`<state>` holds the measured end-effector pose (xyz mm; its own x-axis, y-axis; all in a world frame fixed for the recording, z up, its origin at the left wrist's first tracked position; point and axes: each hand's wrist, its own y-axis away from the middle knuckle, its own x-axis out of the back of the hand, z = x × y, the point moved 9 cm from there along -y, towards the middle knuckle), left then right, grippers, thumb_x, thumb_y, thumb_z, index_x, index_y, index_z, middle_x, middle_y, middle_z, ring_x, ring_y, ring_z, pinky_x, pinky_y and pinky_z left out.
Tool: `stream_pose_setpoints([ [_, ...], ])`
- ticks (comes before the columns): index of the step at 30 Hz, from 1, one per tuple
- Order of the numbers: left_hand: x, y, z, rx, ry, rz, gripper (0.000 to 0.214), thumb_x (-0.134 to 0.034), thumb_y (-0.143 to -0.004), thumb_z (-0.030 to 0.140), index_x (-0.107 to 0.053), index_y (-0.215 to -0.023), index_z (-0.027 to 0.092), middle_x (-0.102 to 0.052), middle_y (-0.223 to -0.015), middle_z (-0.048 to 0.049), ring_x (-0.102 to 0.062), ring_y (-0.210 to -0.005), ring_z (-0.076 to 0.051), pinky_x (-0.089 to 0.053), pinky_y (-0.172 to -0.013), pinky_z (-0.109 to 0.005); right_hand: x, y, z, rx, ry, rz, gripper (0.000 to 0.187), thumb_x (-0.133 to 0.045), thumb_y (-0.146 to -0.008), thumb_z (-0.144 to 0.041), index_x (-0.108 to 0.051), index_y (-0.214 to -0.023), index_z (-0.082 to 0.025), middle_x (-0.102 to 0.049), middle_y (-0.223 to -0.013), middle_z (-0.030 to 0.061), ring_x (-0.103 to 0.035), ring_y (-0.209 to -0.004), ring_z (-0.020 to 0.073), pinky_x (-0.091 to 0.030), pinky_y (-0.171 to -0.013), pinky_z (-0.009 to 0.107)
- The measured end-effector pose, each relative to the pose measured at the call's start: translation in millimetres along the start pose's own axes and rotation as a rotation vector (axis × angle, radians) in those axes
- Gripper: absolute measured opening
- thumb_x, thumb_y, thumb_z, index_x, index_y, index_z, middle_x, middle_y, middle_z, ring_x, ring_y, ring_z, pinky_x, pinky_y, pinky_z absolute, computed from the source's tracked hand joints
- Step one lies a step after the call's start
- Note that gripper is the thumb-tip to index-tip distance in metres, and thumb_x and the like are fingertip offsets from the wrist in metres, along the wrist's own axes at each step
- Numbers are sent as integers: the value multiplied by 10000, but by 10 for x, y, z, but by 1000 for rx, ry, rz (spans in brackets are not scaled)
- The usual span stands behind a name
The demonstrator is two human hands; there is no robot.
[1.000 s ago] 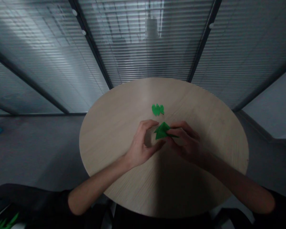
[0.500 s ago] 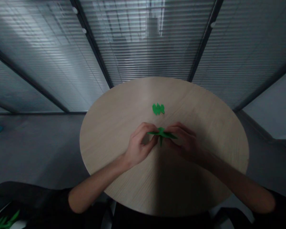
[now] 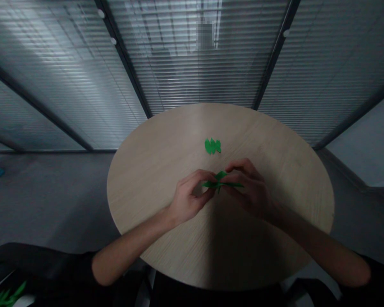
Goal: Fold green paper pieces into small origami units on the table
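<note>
Above the middle of a round wooden table (image 3: 166, 145), both of my hands pinch a small folded piece of green paper (image 3: 220, 181). My left hand (image 3: 189, 197) grips its left end with thumb and fingers closed. The right end is held by my right hand (image 3: 250, 192), fingers curled over it. The paper lies nearly flat between the two hands, seen almost edge-on. A second folded green paper piece (image 3: 212, 146) with pointed tips lies on the table just beyond my hands, untouched.
Glass walls with horizontal blinds (image 3: 192, 64) rise behind the table. Grey floor surrounds it. More green paper bits (image 3: 6, 295) show at the bottom left corner, next to my dark sleeve.
The green paper showed as an upright triangle a second ago. Now it is turned flat between my fingers, and both hands have closed in on it slightly.
</note>
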<state>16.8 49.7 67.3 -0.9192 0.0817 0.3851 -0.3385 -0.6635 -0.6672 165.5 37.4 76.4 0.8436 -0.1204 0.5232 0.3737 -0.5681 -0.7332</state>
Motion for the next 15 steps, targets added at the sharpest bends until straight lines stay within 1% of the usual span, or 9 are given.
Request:
stream_pose_setpoints([
  [4, 5, 10, -40, 49, 78, 8, 106, -700, -904, 159, -663, -1000, 183, -763, -1029, -93, -733, -928, -182, -610, -837, -331, 9, -29, -33, -2, -26, 10, 190, -638, -935, -161, -632, -1092, -268, -599, -1134, 80, -622, -1032, 229, -561, -868, 409],
  [8, -6, 18, -49, 62, 159, 5, 102, -692, -908, 136, -655, -988, 189, -766, -1086, -98, -734, -986, -189, -603, -894, -353, 4, -41, -26, -16, -100, 11, 180, -631, -938, -144, -620, -1086, -245, -620, -1149, 90, -633, -1058, 226, -553, -894, 412],
  [11, -28, 25, -68, 87, 189, -6, 92, -675, -917, 128, -650, -976, 194, -761, -1091, -99, -729, -1003, -196, -598, -903, -366, -24, -42, -21, -12, -172, -23, 183, -622, -950, -157, -622, -1115, -236, -624, -1201, 105, -642, -1088, 229, -555, -901, 413],
  [13, -32, 25, -88, 109, 196, -1, 92, -674, -919, 137, -651, -985, 197, -753, -1077, -97, -721, -1000, -197, -593, -905, -371, -38, -40, 1, -28, -207, -33, 164, -621, -960, -178, -638, -1110, -240, -640, -1198, 99, -657, -1078, 225, -563, -888, 405],
  [15, -31, 18, -106, 121, 206, 6, 104, -696, -908, 152, -648, -988, 199, -734, -1060, -91, -704, -1001, -197, -581, -917, -373, -24, -38, 25, -46, -231, -7, 132, -620, -966, -190, -656, -1081, -245, -668, -1161, 83, -674, -1046, 218, -571, -869, 394],
])
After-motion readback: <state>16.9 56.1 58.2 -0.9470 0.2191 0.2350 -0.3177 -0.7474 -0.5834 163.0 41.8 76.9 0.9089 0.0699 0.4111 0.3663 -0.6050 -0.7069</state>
